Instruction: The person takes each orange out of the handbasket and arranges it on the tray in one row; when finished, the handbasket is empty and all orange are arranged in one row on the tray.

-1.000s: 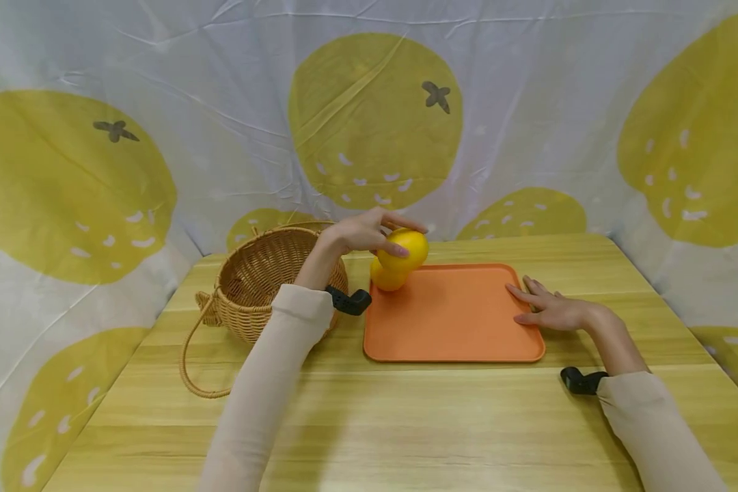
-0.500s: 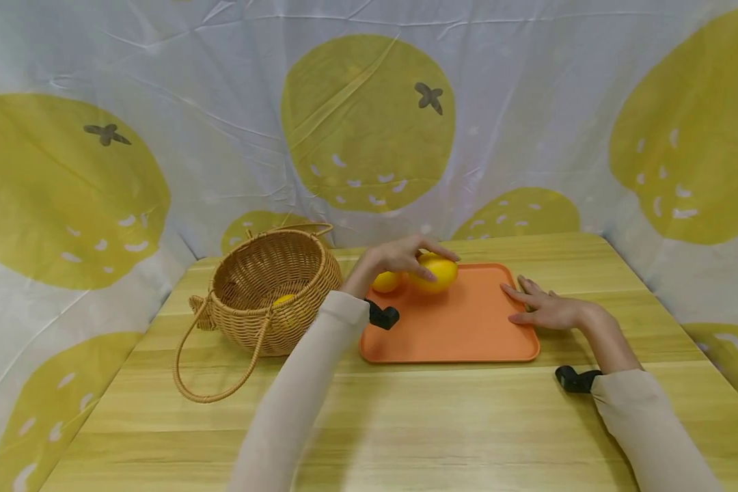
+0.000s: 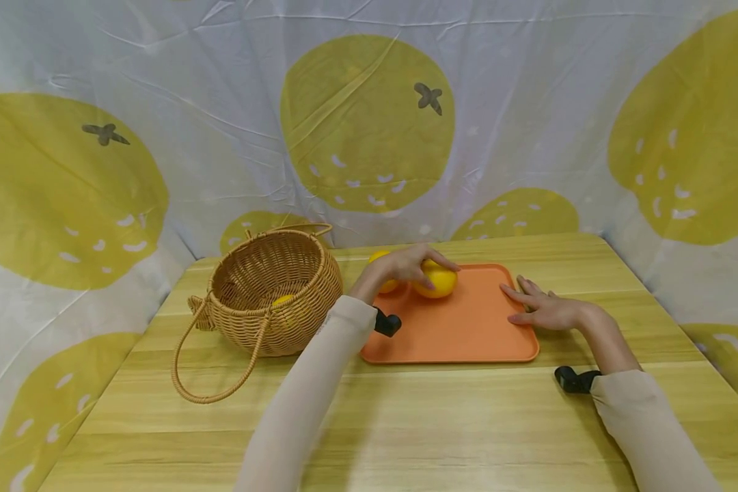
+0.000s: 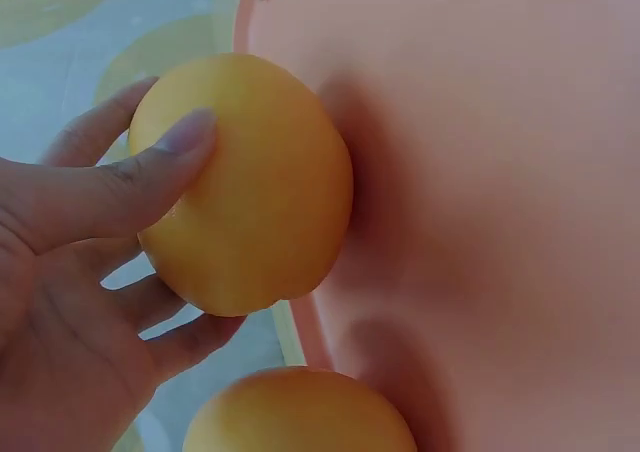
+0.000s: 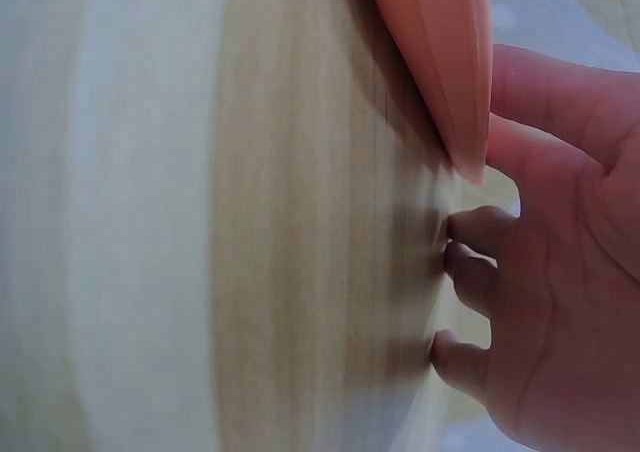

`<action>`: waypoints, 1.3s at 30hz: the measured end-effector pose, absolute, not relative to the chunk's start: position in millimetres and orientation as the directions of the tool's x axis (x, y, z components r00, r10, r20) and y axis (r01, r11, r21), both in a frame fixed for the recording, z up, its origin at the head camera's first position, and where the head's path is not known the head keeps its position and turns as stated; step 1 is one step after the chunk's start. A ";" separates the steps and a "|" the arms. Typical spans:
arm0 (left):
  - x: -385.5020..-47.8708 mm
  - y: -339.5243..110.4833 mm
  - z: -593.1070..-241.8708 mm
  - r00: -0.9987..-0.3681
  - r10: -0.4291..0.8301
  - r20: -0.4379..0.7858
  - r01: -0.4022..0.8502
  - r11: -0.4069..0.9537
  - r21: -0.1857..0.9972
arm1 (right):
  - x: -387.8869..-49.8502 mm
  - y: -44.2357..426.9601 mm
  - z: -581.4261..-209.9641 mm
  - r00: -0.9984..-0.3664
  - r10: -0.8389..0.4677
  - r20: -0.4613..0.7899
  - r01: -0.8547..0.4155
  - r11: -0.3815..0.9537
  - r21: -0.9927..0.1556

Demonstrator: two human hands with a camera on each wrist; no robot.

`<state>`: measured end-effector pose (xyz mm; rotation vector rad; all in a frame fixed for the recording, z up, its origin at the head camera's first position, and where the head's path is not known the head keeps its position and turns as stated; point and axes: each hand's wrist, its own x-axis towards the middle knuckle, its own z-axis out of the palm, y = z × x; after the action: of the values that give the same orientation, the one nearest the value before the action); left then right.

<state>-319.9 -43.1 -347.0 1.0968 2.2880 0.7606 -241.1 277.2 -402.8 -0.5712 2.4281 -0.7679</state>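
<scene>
My left hand (image 3: 406, 263) grips a smooth, rounded yellow fruit (image 3: 441, 281) from above, low at the far side of the orange tray (image 3: 455, 331). In the left wrist view the thumb lies across this fruit, with fingers behind it; whether it touches the tray is hard to tell. Partly hidden behind the left hand, a second yellow fruit (image 3: 386, 286) sits at the tray's far left corner. My right hand (image 3: 550, 311) rests at the tray's right edge, thumb and forefinger over the rim. In the right wrist view its other fingertips (image 5: 458, 357) touch the table.
Left of the tray stands a wicker basket (image 3: 310, 321) with its mouth tilted toward me. Another yellow fruit (image 3: 283, 299) lies inside it. One basket handle (image 3: 218, 396) droops onto the wooden table (image 3: 455, 430). A lemon-print cloth (image 3: 516, 123) hangs behind.
The left hand has carried its fruit rightward and down, from above the other fruit to the tray. That move uncovers the fruit in the basket. My right hand stays at the tray's edge.
</scene>
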 end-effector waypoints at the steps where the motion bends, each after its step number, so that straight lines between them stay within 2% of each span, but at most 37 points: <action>1: -319.4 -43.2 -347.0 -0.568 0.801 -0.188 0.527 0.530 0.664 | -241.0 277.4 -402.8 -0.773 -0.528 -0.351 -0.230 0.749 -0.622; 10: -317.3 -50.7 -350.2 -0.686 0.704 -0.184 0.422 0.591 0.687 | -240.5 277.5 -403.0 -0.775 -0.530 -0.345 -0.230 0.745 -0.627; 20: -319.3 -53.4 -351.9 -0.663 0.734 -0.148 0.463 0.557 0.690 | -240.4 278.2 -402.3 -0.778 -0.528 -0.339 -0.230 0.743 -0.628; 24: -322.7 -51.5 -347.3 -0.647 0.747 -0.157 0.505 0.573 0.646 | -240.4 278.1 -402.3 -0.778 -0.525 -0.344 -0.226 0.745 -0.628; 32: -331.5 -48.4 -335.3 -0.667 0.713 -0.215 0.541 0.663 0.518 | -240.7 276.4 -404.3 -0.778 -0.527 -0.344 -0.229 0.746 -0.625; 39: -334.4 -50.0 -339.5 -0.676 0.714 -0.182 0.536 0.646 0.544 | -239.8 275.8 -403.8 -0.780 -0.523 -0.343 -0.228 0.748 -0.623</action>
<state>-334.4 -50.0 -339.5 0.9888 2.4843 0.6446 -239.8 275.8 -403.8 -0.5667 2.4379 -0.7778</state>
